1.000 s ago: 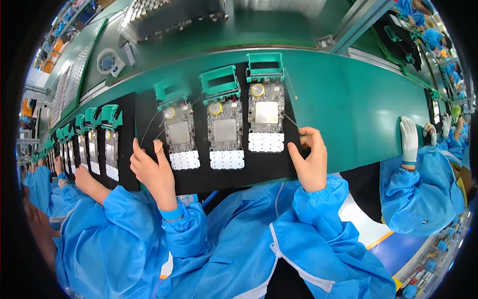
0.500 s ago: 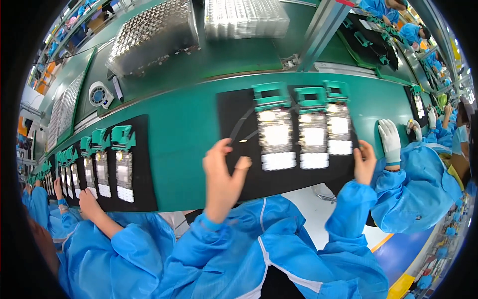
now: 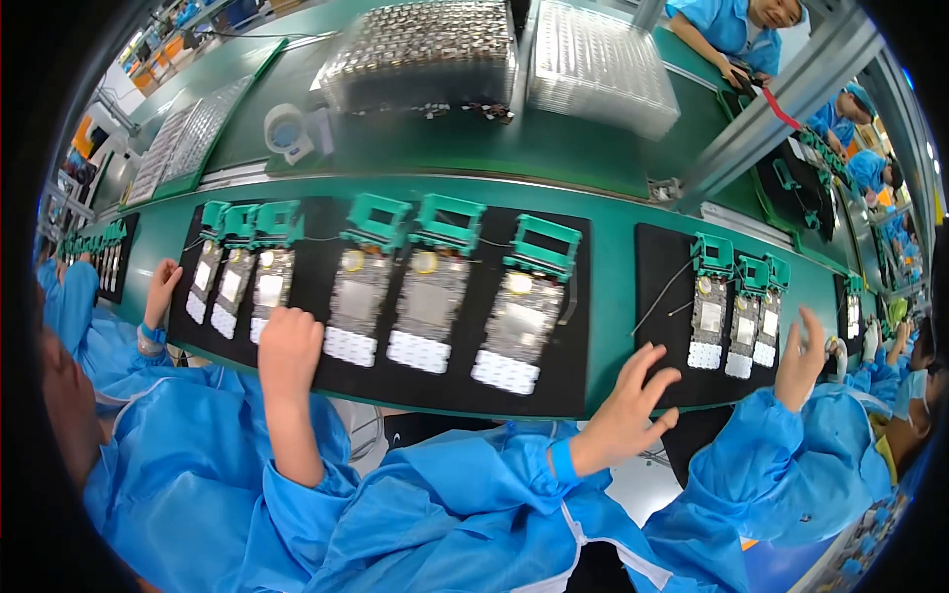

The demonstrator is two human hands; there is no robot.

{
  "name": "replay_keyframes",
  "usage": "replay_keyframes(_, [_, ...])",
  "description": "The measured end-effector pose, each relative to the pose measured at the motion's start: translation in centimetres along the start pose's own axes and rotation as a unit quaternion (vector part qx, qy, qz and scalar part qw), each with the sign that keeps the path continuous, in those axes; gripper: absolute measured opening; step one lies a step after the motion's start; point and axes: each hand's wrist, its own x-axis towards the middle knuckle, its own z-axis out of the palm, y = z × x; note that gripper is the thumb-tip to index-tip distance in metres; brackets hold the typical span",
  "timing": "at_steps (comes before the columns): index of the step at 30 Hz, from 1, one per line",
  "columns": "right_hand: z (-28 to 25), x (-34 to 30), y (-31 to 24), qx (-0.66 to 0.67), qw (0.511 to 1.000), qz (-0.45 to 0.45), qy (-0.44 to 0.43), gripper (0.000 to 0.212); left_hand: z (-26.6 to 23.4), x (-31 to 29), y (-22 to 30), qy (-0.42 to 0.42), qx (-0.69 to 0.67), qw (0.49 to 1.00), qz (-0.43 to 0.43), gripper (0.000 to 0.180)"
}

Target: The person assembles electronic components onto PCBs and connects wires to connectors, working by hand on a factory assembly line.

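Observation:
On a black mat at the right lie three circuit boards, each with a green plastic frame at its far end and a white patch at its near end. A thin cable lies on the mat's left side. By the near left corner of this mat is my left hand, a blue band at its wrist, fingers spread and holding nothing. My right hand is raised at the mat's right side, its fingers stretched and apart, with nothing seen in it.
Left of my mat, another black mat bears several larger-looking boards. A co-worker's hand rests at its near edge. Stacked clear trays, a tape roll and a metal post stand beyond. Another person sits close at my right.
The view has swung left, so more of the left mat shows. My left hand has spread its fingers near the mat's near corner; my right hand has also opened beside the mat.

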Motion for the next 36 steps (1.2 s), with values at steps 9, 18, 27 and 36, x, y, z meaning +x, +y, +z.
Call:
replay_keyframes(9, [23.1, 11.7, -31.5, 0.23, 0.873, -0.204, -0.378, 0.031, -19.7, -5.0, 2.2, 0.214, 0.22, 0.952, 0.015, 0.025])
replay_keyframes(18, [33.1, 8.4, -39.1, 0.01, 0.954, -0.171, -0.246, 0.029, -26.7, -8.3, -1.6, 0.291, 0.333, 0.88, -0.173, 0.04])
replay_keyframes(27, [32.6, 11.5, -36.0, 0.055, 0.949, -0.242, -0.197, 0.021, -28.8, -4.7, -3.0, 0.268, 0.355, 0.859, -0.254, 0.049])
replay_keyframes(36, [10.9, 8.0, -33.6, 0.447, 0.857, -0.142, -0.214, 0.016, -24.2, -3.5, -2.4, 0.215, 0.412, 0.877, -0.12, 0.04])
